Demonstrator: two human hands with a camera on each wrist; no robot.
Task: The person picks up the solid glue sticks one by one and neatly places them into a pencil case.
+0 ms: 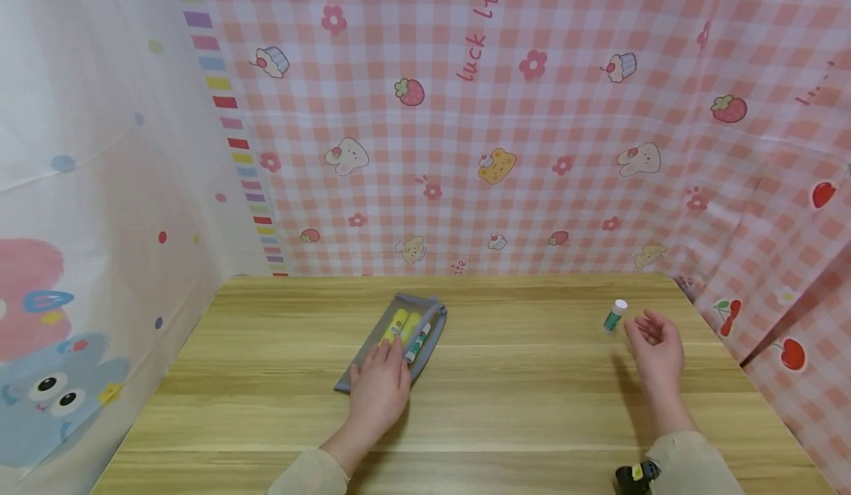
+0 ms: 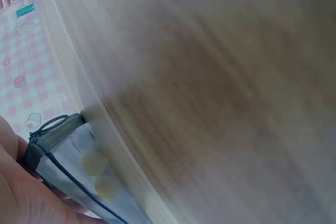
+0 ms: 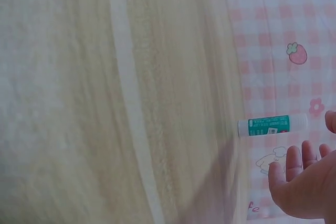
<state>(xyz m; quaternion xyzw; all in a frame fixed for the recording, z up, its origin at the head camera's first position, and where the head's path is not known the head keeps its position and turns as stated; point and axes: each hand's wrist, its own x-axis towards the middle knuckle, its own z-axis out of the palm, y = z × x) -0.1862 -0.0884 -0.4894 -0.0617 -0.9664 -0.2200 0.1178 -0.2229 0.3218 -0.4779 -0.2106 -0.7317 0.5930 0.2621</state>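
Observation:
A grey mesh zip pouch lies left of centre on the table. Through its mesh show yellow tubes and a white glue stick with a green label. My left hand rests on the pouch's near part with its fingers extended; the left wrist view catches the pouch's zipped end beside the palm. Another green-and-white glue stick stands upright at the table's right side. Just right of it, apart from it, hovers my right hand, fingers loosely bent and holding nothing. The right wrist view also shows this gap.
The wooden table ends at the back against a pink checked curtain. A white patterned cloth hangs on the left. Near the right sleeve is a black device.

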